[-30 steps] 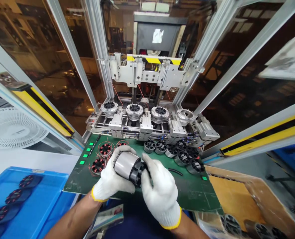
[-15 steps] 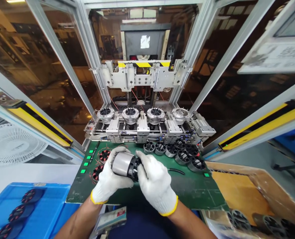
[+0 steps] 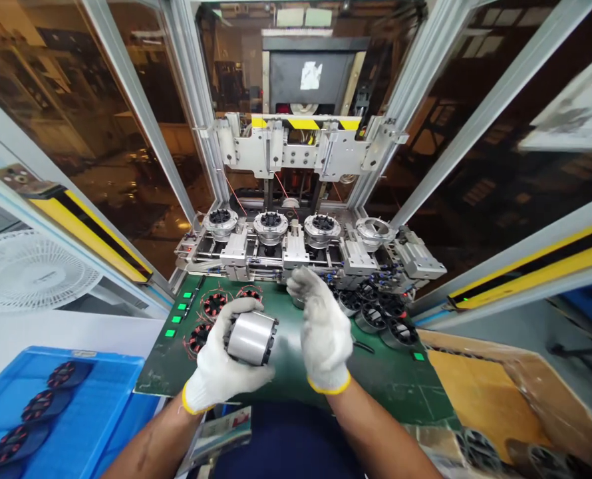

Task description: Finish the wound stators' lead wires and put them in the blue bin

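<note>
A green work surface [image 3: 380, 392] stands before a metal fixture rack [image 3: 295, 249], with a white fan [image 3: 34, 273] at far left and an open carton [image 3: 475, 382] at near right. From where I stand, the left glove [image 3: 213, 369] is closed around a silver cylinder [image 3: 250, 338], held on its side above the near-left part of the surface, its black toothed rim facing right. The right glove [image 3: 326, 336] is apart from the cylinder, fingers loosely bent and nothing seen in its grasp; whether its fingertips touch the partly hidden ring [image 3: 297, 302] beyond them, I cannot tell.

Risks noted. The cylinder is smooth and in one hand only; should the knit glove slip on the metal, it could drop and chip the black teeth. Red-wound cores [image 3: 215, 305] lie just beyond the left glove, their loose wires open to snagging if that hand swings far. At right, the metal rings [image 3: 400, 332] are packed closely; a careless reach could knock one against another. A black tube [image 3: 363, 346] lies near them and could catch under a part.
</note>
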{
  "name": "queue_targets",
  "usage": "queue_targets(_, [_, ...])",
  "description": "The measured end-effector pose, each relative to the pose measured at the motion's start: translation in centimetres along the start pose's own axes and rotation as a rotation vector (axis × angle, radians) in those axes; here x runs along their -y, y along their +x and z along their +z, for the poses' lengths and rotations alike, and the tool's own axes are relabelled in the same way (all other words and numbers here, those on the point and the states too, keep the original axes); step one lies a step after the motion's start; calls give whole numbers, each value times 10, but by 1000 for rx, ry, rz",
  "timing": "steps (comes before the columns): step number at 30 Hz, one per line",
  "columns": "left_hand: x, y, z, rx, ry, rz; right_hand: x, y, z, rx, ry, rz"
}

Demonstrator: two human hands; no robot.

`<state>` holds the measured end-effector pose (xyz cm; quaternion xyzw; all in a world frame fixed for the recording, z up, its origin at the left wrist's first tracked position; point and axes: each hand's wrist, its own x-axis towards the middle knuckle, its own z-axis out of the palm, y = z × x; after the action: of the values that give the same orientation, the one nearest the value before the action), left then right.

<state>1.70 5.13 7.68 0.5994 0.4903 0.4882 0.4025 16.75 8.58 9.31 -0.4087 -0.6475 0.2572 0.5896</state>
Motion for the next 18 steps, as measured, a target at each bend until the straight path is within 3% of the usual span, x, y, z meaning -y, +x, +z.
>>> queue_targets(2, [-1,-3,2,72,13,21,-1,3,7,-50,225,88])
queue_targets(5, [4,2,0,182,-114,-3,-4,4,3,142,390,169])
queue_targets(8, [11,12,-4,255,-418,-68,-5,4,-15,481,198,114])
queue_targets(10, [12,19,-5,228,-592,-155,-2,3,-23,602,-23,75])
queue_targets(14, [12,23,0,132,-671,-237,10,-4,-21,549,-243,14])
queue_targets(18, [14,19,10,152,-693,-198,15,-13,-9,307,-219,-224])
